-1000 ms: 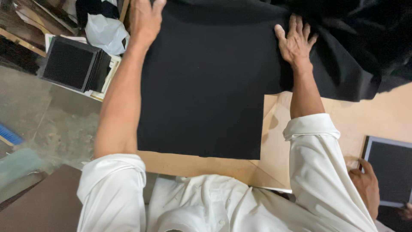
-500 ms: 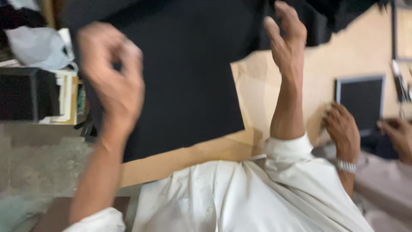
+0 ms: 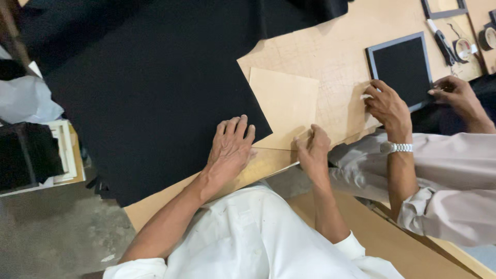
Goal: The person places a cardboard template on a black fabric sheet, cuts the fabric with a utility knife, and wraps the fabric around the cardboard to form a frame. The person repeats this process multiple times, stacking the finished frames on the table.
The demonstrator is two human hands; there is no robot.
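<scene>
A co-worker's hands (image 3: 392,108) on a black-panelled frame (image 3: 402,70) — tape rolls (image 3: 473,44) beyond.

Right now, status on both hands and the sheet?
Left hand flat on black sheet. Right hand at tan board edge. Co-worker's hands beside, on framed panel.

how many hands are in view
4. Left hand flat on the black sheet; right hand on the tan board; a co-worker's two hands at the framed panel.

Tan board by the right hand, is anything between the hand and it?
Nothing visible. The right hand rests at the near edge of the tan board; the black fabric overlaps only its left edge.
</scene>
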